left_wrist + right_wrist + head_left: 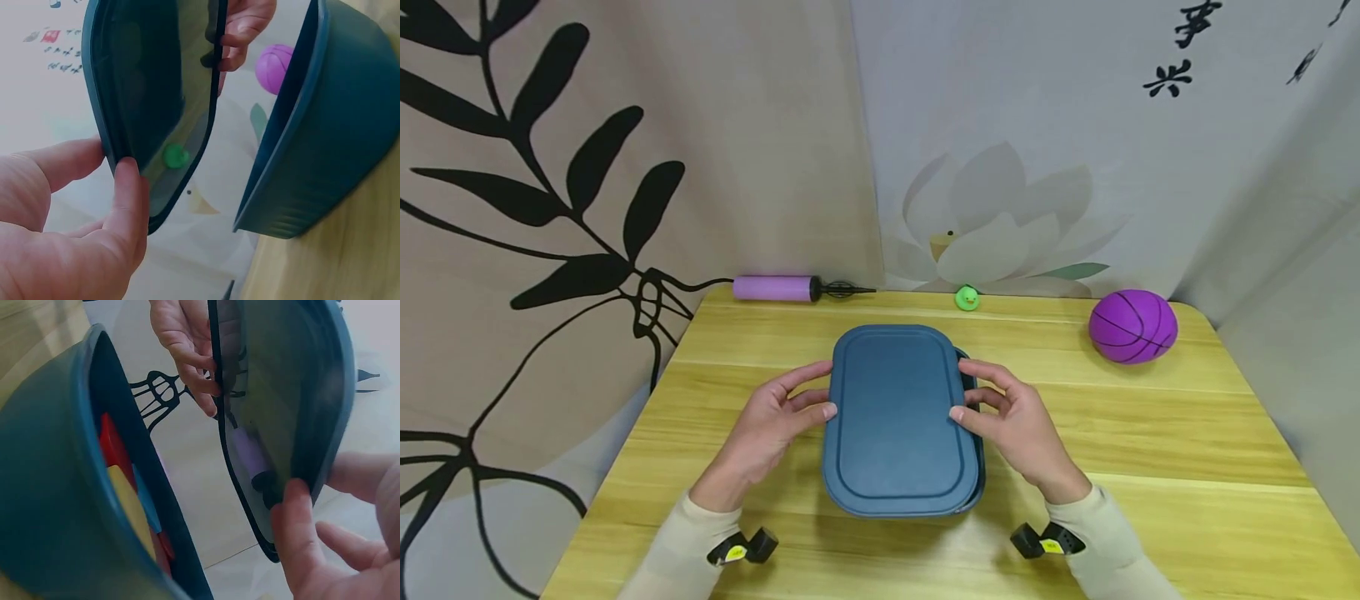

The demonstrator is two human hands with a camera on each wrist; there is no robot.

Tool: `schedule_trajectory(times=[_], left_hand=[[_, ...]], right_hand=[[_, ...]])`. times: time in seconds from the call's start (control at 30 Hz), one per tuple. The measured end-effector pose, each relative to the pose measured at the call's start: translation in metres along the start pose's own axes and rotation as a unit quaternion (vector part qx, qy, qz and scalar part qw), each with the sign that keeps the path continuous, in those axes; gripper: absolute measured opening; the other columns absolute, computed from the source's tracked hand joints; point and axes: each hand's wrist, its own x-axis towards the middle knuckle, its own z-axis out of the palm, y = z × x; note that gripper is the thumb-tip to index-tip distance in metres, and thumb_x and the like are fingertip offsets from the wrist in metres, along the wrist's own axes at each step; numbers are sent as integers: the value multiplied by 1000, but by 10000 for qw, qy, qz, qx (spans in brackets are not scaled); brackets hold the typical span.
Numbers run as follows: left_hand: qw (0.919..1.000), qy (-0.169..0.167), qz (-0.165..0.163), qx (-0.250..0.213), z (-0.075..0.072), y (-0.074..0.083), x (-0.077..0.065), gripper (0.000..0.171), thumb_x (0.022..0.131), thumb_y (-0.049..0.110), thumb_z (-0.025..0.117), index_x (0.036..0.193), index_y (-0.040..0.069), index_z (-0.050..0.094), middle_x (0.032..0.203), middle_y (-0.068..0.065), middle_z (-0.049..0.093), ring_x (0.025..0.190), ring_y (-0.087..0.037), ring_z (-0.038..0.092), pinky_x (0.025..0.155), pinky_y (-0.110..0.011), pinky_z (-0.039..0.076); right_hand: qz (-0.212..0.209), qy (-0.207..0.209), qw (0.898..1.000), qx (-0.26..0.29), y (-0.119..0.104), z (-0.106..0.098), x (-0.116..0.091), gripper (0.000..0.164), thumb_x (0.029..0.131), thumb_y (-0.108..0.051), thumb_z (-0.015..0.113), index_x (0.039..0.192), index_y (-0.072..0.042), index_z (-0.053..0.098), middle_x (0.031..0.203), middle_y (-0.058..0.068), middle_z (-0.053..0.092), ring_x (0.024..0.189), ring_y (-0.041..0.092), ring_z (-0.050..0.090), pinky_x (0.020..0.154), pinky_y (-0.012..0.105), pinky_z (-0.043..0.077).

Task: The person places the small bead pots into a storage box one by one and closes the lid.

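Note:
A blue rectangular lid is held above a deep blue box, with a gap between them in both wrist views. My left hand pinches the lid's left edge between thumb and fingers. On the opposite edge, my right hand pinches it the same way. From above, the lid hides most of the box, whose rim shows along the right side. Inside the box, the right wrist view shows a red piece, a yellow piece and a blue piece; their kind cannot be told.
Along the back of the wooden table lie a purple hand pump and a small green ball-like toy. A purple basketball-patterned ball sits at the back right. Printed curtains hang behind the table.

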Motion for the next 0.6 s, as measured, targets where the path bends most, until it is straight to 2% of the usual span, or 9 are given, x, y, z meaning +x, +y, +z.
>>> schedule_trajectory(times=[0.13, 0.23, 0.33, 0.47, 0.6], left_hand=[[9999, -98, -67, 22, 2, -7, 0, 68, 96, 5, 76, 158, 6, 48, 149, -17, 54, 120, -13, 67, 95, -27, 60], [9996, -250, -127, 90, 3, -13, 0, 72, 95, 4, 78, 160, 7, 45, 151, -21, 48, 119, -14, 66, 95, -26, 59], [9986, -377, -227, 277, 5, -18, -1, 77, 93, 5, 80, 161, 12, 45, 152, -19, 46, 116, -17, 65, 93, -27, 60], [9963, -544, -287, 599, 8, -20, 0, 82, 91, 5, 82, 162, 19, 44, 153, -13, 47, 117, -25, 63, 90, -30, 61], [9940, -722, -191, 795, 10, -24, 5, 82, 93, 5, 80, 164, 20, 41, 153, -13, 46, 121, -29, 62, 91, -31, 61]], right_hand=[[50, -74, 9994, -331, 4, -3, -3, 68, 92, -6, 82, 154, -10, 54, 157, 9, 51, 108, 8, 66, 81, 21, 59], [53, -86, 9986, -528, 10, -7, -6, 70, 92, -9, 82, 155, -9, 53, 160, 10, 50, 110, 10, 65, 83, 21, 59], [-14, -81, 9981, -616, 15, -10, -8, 68, 92, -9, 83, 154, -9, 54, 160, 10, 50, 114, 12, 64, 86, 22, 60], [-178, -55, 9971, -741, 20, -13, -13, 63, 92, -9, 83, 149, -7, 58, 163, 10, 47, 123, 23, 64, 90, 25, 61], [-347, 45, 9940, -1034, 25, -15, -17, 58, 92, -11, 84, 145, -7, 63, 165, 7, 45, 128, 32, 61, 91, 26, 61]])
